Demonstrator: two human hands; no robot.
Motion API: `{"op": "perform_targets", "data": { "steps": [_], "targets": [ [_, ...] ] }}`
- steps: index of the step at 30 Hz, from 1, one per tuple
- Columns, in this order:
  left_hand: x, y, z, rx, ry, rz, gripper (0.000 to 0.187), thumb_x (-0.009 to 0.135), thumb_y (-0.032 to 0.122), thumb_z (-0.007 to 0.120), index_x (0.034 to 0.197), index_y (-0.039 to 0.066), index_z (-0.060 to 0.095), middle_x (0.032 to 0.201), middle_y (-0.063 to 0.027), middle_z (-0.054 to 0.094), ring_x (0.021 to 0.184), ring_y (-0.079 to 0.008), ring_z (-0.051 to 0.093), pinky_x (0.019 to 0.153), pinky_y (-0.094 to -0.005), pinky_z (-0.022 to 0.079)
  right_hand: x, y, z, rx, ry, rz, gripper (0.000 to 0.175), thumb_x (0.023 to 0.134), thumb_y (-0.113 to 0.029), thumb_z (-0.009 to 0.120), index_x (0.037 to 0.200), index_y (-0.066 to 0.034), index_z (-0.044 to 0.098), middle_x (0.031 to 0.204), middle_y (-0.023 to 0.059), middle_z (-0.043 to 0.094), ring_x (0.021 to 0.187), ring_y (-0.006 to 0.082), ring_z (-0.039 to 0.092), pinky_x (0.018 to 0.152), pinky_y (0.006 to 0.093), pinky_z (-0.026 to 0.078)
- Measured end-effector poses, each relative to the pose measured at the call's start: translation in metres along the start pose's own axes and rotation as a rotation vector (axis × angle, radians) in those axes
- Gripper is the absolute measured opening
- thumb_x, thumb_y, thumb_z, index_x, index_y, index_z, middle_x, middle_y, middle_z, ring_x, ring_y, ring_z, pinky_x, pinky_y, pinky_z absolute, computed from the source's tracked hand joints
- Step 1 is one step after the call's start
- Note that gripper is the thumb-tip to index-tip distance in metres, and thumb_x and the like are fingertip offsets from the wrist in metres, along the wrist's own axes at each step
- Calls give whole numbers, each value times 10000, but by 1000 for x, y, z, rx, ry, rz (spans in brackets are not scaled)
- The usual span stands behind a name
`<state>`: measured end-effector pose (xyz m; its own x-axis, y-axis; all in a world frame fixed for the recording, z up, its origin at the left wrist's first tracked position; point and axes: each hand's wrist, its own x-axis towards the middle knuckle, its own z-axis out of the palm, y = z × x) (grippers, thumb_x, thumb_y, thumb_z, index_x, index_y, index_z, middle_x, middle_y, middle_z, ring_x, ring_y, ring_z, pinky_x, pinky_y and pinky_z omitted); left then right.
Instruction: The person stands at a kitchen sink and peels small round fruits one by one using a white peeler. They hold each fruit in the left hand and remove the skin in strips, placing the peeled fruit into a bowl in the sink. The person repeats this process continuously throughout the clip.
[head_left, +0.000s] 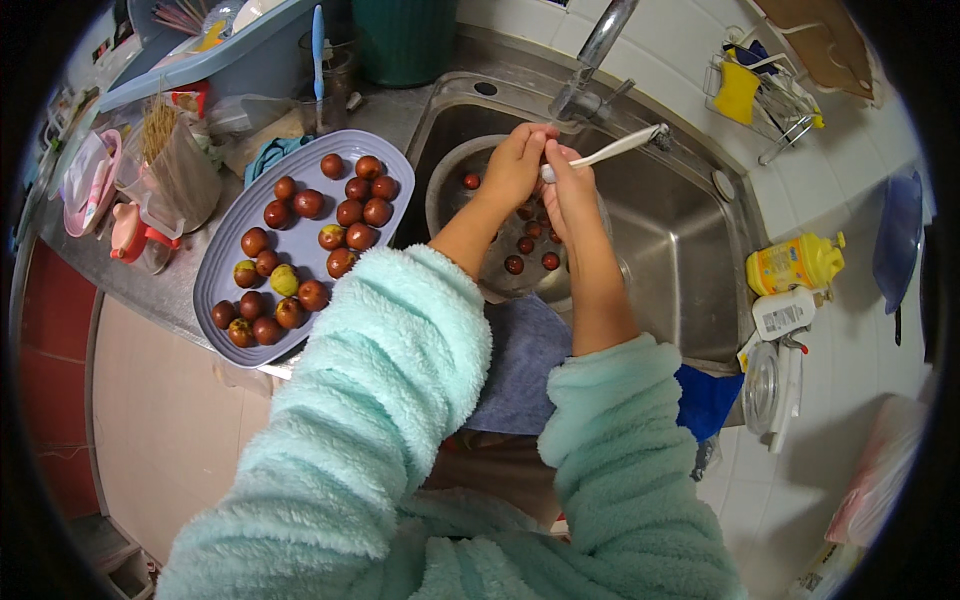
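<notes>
My right hand (571, 196) is closed around a slim white-handled brush (619, 148), which sticks out up to the right. Touching it, my left hand (517, 166) has curled fingers just in front of the faucet (581, 94); whatever lies between the palms is hidden. Below both hands a round basin (441, 202) sits in the steel sink, with several red-brown jujubes (526, 245) in it. To the left, an oval lavender tray (217, 289) carries several more jujubes (308, 203), a few of them patched yellow-green.
Along the sink's right side stand a yellow bottle (787, 264) and a white bottle (784, 313). A wire rack (765, 105) with a yellow sponge hangs on the tiles. A grey-blue cloth (521, 367) drapes over the sink's front edge. Cups and a blue bin (240, 75) crowd the back left.
</notes>
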<state>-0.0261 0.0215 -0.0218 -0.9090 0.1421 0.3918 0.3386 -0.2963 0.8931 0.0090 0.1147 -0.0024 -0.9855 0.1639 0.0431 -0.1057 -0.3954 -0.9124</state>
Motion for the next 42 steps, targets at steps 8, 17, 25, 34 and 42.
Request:
{"op": "perform_targets", "data": {
  "steps": [8,17,25,34,42],
  "targets": [
    [-4,25,4,-156,63,-395,423,1043,353,302,1076,55,600,854,-74,645,589,-107,526,471,-212,407,-13,-9,17,-283,-32,-36,160,1011,-244,503,1018,-89,541,720,3,561,509,78,468,410,238,347],
    [-6,32,0,-521,-14,-485,506,1075,331,235,1124,22,633,810,-51,628,476,-97,412,414,-223,361,-13,-17,18,-249,45,136,332,1002,-388,503,918,-76,575,625,14,528,458,90,457,385,218,308],
    [-8,32,6,-27,81,-385,500,1043,362,333,1023,22,699,829,-73,658,573,-130,508,493,-282,424,-13,-9,11,-295,24,188,269,1013,-387,485,1070,-139,572,747,-18,532,545,90,435,429,236,308],
    [-18,40,9,-115,-22,-280,430,1000,413,471,949,24,646,741,-45,574,632,-128,565,524,-271,473,-18,-32,7,104,-94,351,258,1004,-390,511,895,-157,525,693,-34,466,446,42,366,354,168,229],
    [-14,31,1,-536,411,-491,480,1033,355,354,827,18,628,699,-76,625,428,-164,476,421,-293,403,-32,-23,32,-704,-180,116,291,1011,-319,504,1142,-78,599,722,-6,575,504,77,508,419,227,364]
  ]
}}
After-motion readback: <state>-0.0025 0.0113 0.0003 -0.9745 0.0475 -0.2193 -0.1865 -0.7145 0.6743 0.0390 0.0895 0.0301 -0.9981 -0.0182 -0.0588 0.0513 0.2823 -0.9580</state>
